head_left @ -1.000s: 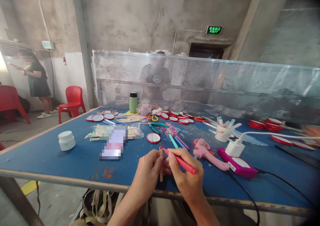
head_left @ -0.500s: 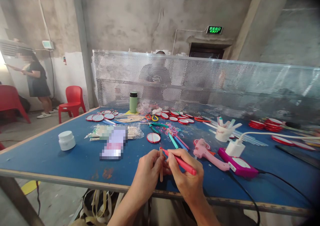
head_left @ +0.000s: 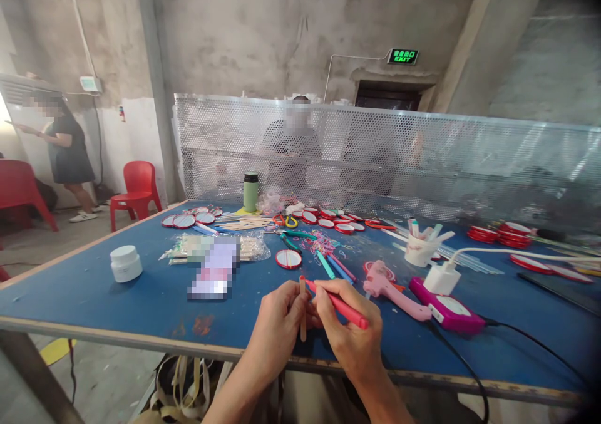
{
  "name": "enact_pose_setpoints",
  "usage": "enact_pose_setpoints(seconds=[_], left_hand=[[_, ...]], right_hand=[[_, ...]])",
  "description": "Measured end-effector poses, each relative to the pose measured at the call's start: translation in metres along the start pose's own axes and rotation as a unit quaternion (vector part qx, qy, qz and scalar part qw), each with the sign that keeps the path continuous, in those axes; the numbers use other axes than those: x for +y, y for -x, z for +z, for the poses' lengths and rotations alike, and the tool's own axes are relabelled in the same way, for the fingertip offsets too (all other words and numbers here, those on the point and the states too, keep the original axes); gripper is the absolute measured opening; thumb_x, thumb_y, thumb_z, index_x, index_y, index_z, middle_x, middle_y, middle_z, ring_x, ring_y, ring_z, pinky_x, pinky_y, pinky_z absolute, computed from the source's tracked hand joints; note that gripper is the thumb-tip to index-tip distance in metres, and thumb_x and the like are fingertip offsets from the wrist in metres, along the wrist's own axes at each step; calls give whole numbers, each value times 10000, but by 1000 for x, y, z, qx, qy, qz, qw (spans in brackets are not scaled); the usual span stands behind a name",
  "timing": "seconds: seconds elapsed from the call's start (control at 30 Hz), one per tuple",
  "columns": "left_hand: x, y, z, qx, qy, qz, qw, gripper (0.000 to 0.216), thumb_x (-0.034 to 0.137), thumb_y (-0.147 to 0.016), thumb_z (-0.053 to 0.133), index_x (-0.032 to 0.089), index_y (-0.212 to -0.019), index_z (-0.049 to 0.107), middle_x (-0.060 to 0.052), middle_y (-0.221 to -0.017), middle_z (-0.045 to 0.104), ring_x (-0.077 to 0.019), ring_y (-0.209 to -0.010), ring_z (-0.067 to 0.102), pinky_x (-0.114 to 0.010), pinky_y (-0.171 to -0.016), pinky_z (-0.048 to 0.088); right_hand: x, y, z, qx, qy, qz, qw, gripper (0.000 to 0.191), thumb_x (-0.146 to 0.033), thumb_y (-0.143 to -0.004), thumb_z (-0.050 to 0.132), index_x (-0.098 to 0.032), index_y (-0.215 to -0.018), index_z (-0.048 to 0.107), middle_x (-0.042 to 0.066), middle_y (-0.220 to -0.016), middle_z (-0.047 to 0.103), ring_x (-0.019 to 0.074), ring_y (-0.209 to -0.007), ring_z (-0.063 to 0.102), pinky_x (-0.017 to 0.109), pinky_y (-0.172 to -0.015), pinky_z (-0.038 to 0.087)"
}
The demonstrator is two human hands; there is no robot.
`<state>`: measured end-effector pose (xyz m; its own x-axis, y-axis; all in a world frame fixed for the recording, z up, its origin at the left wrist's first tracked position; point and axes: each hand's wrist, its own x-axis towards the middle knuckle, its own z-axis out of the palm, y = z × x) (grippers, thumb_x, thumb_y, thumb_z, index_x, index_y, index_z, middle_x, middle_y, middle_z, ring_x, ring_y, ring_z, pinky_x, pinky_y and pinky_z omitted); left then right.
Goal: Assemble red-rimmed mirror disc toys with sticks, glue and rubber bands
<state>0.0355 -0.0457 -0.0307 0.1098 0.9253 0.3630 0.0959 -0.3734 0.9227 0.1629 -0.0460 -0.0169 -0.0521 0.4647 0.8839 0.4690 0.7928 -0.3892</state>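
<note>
While the left hand (head_left: 282,308) pinches a flat pale wooden stick (head_left: 303,328) near the front edge of a blue-topped table (head_left: 154,305), the right hand (head_left: 355,330) curls round a slim red plastic marker (head_left: 346,310). Stick's probably light, stiff, kinda snappable; I'd grip mid-length.

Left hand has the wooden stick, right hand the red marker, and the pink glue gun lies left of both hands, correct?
Not quite: the left hand has the wooden stick, the right hand the red marker, but the head view shows the pink glue gun lying right of both.
</note>
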Motion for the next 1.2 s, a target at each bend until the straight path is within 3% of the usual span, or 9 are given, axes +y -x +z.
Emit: enact_pose_setpoints(seconds=[1.2], left_hand=[[-1,0,0,-1,-15,1,1000,334,399,-946,434,185,-703,515,40,-470,529,-115,-455,497,-200,-511,367]], right_hand=[[-1,0,1,-11,0,-7,1000,120,-133,-889,570,-191,-849,668,-5,-722,696,114,-609,650,208,-609,512]])
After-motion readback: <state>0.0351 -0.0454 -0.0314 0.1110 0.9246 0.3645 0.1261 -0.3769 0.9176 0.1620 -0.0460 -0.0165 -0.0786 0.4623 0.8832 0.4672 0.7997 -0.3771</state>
